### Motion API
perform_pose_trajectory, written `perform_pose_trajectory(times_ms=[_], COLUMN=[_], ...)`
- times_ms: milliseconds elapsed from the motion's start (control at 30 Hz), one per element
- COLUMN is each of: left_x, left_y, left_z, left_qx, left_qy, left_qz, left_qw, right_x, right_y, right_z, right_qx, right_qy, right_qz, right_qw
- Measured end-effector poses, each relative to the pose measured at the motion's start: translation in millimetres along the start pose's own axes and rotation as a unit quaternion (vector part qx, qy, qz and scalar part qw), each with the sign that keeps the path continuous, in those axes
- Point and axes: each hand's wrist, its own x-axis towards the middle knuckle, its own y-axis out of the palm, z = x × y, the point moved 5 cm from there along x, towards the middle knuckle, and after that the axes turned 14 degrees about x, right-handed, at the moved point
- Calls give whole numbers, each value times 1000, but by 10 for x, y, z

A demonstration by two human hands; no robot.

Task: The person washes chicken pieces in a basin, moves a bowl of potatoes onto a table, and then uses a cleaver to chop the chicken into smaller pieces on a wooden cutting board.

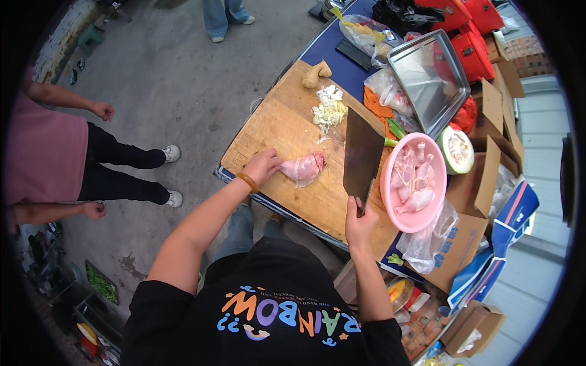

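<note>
A raw chicken leg (pixel 304 169) lies on the wooden cutting board (pixel 284 123). Its thin end is between the fingers of my left hand (pixel 262 168), which rests at the board's near left. My right hand (pixel 361 224) grips the handle of a broad, dark cleaver (pixel 364 155), its blade over the board's right part, apart from the meat. Sliced white and pale green vegetable pieces (pixel 329 110) and a ginger root (pixel 316 74) lie farther back on the board. To the right, a pink plastic bowl (pixel 387 196) holds several raw chicken legs (pixel 419 183).
A steel tray (pixel 428 82), a cut winter melon (pixel 458 148), green onion (pixel 394 130), plastic bags (pixel 366 36) and cardboard boxes (pixel 462 228) crowd the right and back. A dark phone (pixel 353 54) lies behind the board. One person (pixel 50 155) stands at left, another (pixel 224 18) farther back.
</note>
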Motion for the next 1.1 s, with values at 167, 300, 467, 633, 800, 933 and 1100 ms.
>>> perform_pose_trajectory(times_ms=[167,300,467,633,800,933,1100], left_x=[64,156,230,132,120,152,148], left_y=[18,-47,-2,0,-60,-19,-64], left_z=[-69,-5,27,96,65,-36,1], left_qx=[1,23,24,25,24,50,56], left_qy=[19,14,-19,12,26,50,52], left_qz=[9,19,53,54,45,46,39], left_qw=[1000,999,998,998,998,996,996], right_x=[289,454,394,290,142,344,533], right_y=[411,646,465,-111,-85,528,800], right_z=[-846,-619,-764,181,595,-465,-742], right_qx=[-257,-308,-223,-82,182,-215,-323], right_qy=[91,84,75,31,-63,76,140], right_qz=[158,155,164,68,-32,125,169], right_qw=[949,935,958,994,981,966,920])
